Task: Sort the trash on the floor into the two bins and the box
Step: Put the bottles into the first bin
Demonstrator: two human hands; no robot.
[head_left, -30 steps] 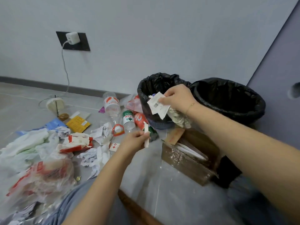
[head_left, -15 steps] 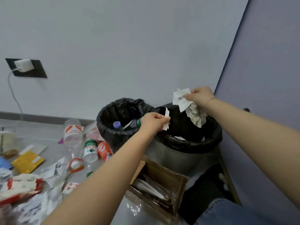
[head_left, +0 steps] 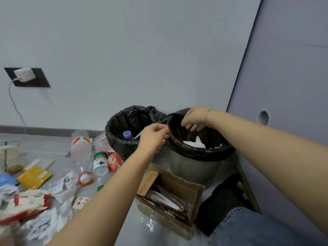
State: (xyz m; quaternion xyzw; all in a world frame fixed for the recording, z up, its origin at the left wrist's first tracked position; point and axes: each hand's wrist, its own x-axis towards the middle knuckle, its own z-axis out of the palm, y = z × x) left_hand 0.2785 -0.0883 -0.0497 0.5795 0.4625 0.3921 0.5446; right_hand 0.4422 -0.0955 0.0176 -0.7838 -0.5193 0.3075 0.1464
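Two bins lined with black bags stand against the wall. The left bin (head_left: 113, 139) holds a bottle with a purple cap (head_left: 127, 134). The right bin (head_left: 204, 152) holds crumpled white paper (head_left: 195, 143). My right hand (head_left: 194, 118) hangs over the right bin with its fingers pointing down and nothing visible in them. My left hand (head_left: 154, 136) is at the rim where the two bins meet, fingers curled away from me; whether anything is between them is hidden. An open cardboard box (head_left: 197, 191) with flat wrappers inside sits on the floor in front of the bins.
Trash covers the floor at left: clear bottles (head_left: 80, 148), a red can (head_left: 114, 161), a yellow packet (head_left: 34, 176), crumpled papers (head_left: 44, 224). A charger (head_left: 24, 75) is plugged into the wall. My knee in jeans (head_left: 248, 226) is at the lower right, beside a purple panel.
My right hand has let go of the receipt and crumpled paper, which now lie in the right bin. The white strip no longer shows in my left hand, which moved to the bin rim.
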